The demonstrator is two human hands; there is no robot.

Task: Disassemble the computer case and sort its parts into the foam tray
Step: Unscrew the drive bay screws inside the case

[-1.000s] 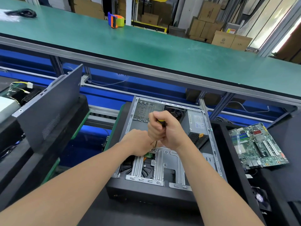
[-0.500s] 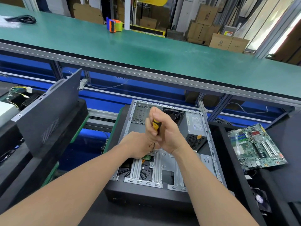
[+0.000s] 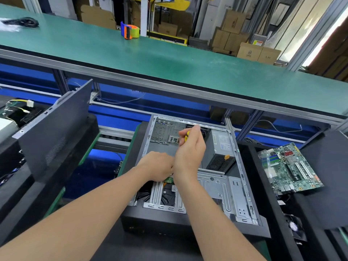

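- green bench runs across the whole back, w/ cardboard boxes stacked behind it
- computer case sits front & center below the bench, lying on its side w/ the open side up, insides showing
- side panel is off, leaning tilted on the left
- black foam tray is just right of the case
- motherboard lies on that tray, tilted a bit, well out of the case
- power supply sits inside the case, back right corner
- right hand is over the middle of the case, fist wrapped tight around the screwdriver
- left hand is touching the right wrist, fingers curled down at the metal drive bracket; can't tell if it's holding anything, fingertips are hidden
- small fan in a tray slot, bottom right
- tape dispenser on the bench's far edge
- screwdriver, yellow/black handle, pokes out the top of the fist; tip hidden behind the hands
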